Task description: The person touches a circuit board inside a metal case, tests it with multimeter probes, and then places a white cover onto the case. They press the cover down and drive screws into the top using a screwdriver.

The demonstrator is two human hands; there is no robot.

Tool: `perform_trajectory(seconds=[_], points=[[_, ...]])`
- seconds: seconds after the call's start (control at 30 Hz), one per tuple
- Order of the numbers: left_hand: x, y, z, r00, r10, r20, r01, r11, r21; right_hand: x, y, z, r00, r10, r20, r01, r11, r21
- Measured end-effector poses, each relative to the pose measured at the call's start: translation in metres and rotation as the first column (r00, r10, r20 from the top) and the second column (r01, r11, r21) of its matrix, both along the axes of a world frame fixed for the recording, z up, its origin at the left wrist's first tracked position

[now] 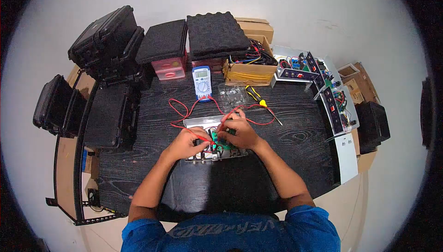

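Observation:
An open metal case (pixel 193 122) with a green circuit board (pixel 215 136) and wires inside lies on the black table (pixel 157 113) in front of me. My left hand (pixel 188 144) pinches a red test probe (pixel 203 138), its tip down among the parts at the board. Closed around a second red probe (pixel 223 123) is my right hand (pixel 241 132), over the board's right side. Whether either tip touches a contact is hidden by my fingers. Red leads run from the probes to a blue and white multimeter (pixel 202 85) behind the case. Its display is too small to read.
Behind the case sit a clear tray of small parts (pixel 232 96) and a yellow-black screwdriver (pixel 256 96). A cardboard box of cables (pixel 251 72) stands farther back. Black hard cases (pixel 110 118) fill the left; open electronics housings (pixel 330 104) line the right edge.

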State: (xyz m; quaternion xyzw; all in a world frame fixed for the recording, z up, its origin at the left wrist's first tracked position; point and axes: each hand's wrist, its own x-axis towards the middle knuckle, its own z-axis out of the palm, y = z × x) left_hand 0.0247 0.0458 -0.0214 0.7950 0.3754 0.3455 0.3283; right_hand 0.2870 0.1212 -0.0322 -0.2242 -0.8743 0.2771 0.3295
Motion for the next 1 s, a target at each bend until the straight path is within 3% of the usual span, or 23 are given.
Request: perform_trajectory(seconds=[1.0], points=[[0.0107,-0.0021,-0.0070,0.997,0.012,-0.076,-0.007,0.998,0.065,-0.0016,-0.0003,-0.0033,1.000,-0.026,0.014,0.026,0.999,0.037]])
